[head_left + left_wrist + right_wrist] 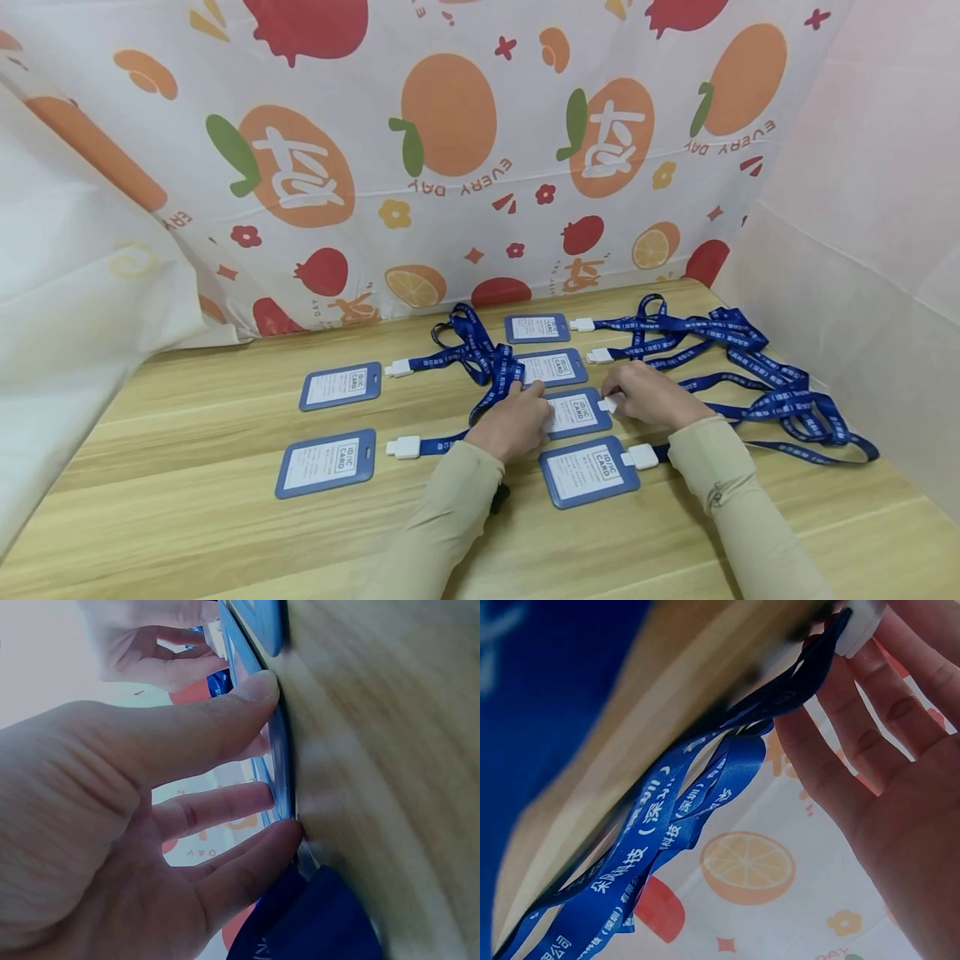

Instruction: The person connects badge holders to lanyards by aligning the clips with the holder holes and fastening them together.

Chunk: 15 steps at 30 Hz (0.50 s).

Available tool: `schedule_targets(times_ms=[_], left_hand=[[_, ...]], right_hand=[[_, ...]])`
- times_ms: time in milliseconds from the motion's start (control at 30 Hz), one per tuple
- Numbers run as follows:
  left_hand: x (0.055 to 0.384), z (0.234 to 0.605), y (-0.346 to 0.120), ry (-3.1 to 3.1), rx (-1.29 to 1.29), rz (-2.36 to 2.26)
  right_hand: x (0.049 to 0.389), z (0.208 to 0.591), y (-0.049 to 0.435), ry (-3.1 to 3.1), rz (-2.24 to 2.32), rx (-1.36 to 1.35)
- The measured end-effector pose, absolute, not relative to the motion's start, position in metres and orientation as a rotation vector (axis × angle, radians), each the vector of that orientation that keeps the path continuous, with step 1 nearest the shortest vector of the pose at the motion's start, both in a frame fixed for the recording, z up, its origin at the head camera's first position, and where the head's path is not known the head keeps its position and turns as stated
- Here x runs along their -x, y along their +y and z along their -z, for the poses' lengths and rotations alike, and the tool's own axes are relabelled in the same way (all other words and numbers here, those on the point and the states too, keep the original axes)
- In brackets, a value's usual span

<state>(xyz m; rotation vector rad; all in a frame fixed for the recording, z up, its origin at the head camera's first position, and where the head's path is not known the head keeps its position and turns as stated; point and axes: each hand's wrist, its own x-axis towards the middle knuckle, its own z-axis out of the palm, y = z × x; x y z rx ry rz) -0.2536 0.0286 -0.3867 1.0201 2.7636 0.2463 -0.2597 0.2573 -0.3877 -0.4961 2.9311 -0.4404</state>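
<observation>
My left hand (514,423) holds the left end of a blue ID badge holder (576,412), third from the back in the right column. In the left wrist view, the thumb and fingers (232,796) lie along its edge. At the slotted end, my right hand (649,397) pinches the white plastic clip (608,404) of a blue lanyard. White lettering runs along that lanyard strap (649,817) in the right wrist view. Whether the clip is hooked through the slot cannot be made out. Nearest me lies another badge holder (588,472), its white clip (641,456) at the slot.
Two more badge holders (537,327) (553,367) lie behind, partly covered by a lanyard. On the left are two others (341,386) (326,463) with lanyard clips (403,447) beside them. Tangled lanyards (780,392) spread rightward over the wooden table (187,517). A fruit-print cloth (450,242) hangs behind.
</observation>
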Motion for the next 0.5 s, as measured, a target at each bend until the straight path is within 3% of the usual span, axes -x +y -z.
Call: schedule_targets(times_ms=[500], left_hand=[[0.2529, 0.3863, 0.0287, 2.773, -1.029, -0.229]], right_hand=[[0.2624, 0.387, 0.2606, 2.902, 0.441, 0.441]])
